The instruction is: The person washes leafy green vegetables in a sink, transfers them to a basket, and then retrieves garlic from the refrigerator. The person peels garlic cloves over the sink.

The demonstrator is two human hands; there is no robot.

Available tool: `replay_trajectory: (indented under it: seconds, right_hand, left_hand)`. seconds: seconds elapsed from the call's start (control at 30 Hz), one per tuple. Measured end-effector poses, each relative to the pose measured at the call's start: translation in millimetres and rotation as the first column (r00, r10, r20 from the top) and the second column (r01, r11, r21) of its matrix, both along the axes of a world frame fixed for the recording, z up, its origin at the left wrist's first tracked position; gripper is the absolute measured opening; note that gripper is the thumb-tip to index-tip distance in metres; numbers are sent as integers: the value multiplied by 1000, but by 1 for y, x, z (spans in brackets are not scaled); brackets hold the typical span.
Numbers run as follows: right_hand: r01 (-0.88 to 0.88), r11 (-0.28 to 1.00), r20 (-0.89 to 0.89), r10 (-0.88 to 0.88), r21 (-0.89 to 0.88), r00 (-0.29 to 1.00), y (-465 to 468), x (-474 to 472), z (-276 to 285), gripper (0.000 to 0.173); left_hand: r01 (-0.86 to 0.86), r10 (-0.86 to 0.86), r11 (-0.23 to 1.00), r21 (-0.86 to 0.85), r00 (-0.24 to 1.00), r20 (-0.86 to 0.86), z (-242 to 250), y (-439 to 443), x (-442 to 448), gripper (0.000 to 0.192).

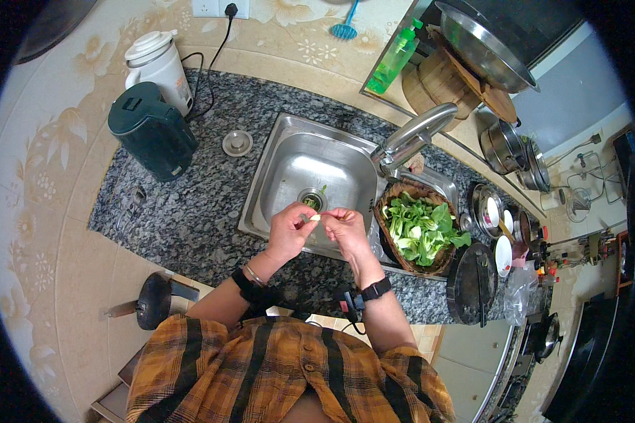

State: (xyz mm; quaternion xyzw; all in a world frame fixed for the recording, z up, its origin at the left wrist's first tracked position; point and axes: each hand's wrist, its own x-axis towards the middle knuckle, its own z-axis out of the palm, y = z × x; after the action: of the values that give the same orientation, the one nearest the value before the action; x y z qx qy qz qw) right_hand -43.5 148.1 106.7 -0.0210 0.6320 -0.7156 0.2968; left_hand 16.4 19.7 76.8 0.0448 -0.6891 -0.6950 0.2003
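Note:
Over the front of the stainless steel sink (273, 169), both my hands meet at a small pale piece that looks like a garlic clove (315, 217). My left hand (288, 231) pinches it between thumb and fingertips. The fingers of my right hand (347, 232) are closed at its right end; they hide what exactly they grip. Just beyond my fingers, green scraps (312, 202) lie in the sink's drain. To the right of my right hand, a brown basket (383, 224) holds cut leafy greens (420, 227).
A chrome faucet (415, 135) arches over the sink's right side. On the left counter stand a dark green kettle (151, 135), a white jug (161, 69) and a metal drain strainer (237, 143). At right lie a dark round board (463, 283) with a knife (482, 288) and several bowls (502, 254).

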Motion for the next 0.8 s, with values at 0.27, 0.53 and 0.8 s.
replay_trajectory:
  seconds: [0.27, 0.53, 0.8]
  right_hand:
    - [111, 991, -88, -104, 71, 991, -6, 9, -3, 8]
    - [133, 969, -165, -100, 207, 981, -1, 9, -18, 13]
    - [10, 996, -238, 11, 89, 971, -7, 4, -2, 19]
  left_hand:
    - [83, -118, 964, 254, 985, 129, -2, -4, 0, 10]
    - [86, -249, 714, 695, 959, 137, -2, -15, -4, 13]
    - [141, -211, 909, 392, 967, 142, -6, -15, 0, 16]
